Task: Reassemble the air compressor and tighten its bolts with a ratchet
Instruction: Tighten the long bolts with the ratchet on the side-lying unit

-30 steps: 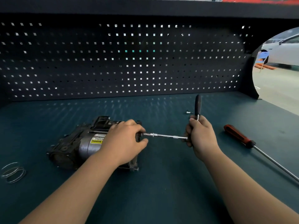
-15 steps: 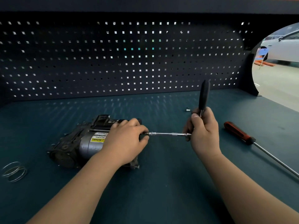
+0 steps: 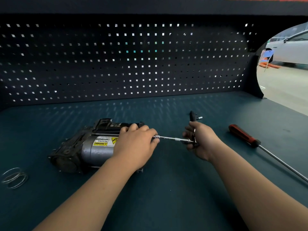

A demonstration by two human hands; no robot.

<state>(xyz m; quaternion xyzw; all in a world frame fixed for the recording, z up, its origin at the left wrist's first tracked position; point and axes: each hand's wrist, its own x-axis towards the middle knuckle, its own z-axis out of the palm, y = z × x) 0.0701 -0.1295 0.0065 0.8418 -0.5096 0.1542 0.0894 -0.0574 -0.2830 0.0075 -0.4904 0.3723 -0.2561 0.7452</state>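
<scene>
At the right end of the air compressor (image 3: pixel 86 147), the left hand (image 3: pixel 136 144) pressed down over the housing, its grip closed around the near end of the ratchet's (image 3: pixel 191 129) silver extension bar (image 3: pixel 173 139). Right of the compressor, the right hand (image 3: pixel 202 140) had its grip wrapped around the ratchet's black handle. Farther right of the compressor a red-handled screwdriver (image 3: pixel 243 135) lay on the tabletop (image 3: pixel 166 197); left of it lay wire rings (image 3: pixel 15 178).

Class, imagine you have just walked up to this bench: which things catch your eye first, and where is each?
At centre, the left hand steadies a grimy grey air compressor with a yellow warning label while the right hand works a slim chrome ratchet with extension. A red-handled long screwdriver lies right; thin wire rings far left.
</scene>
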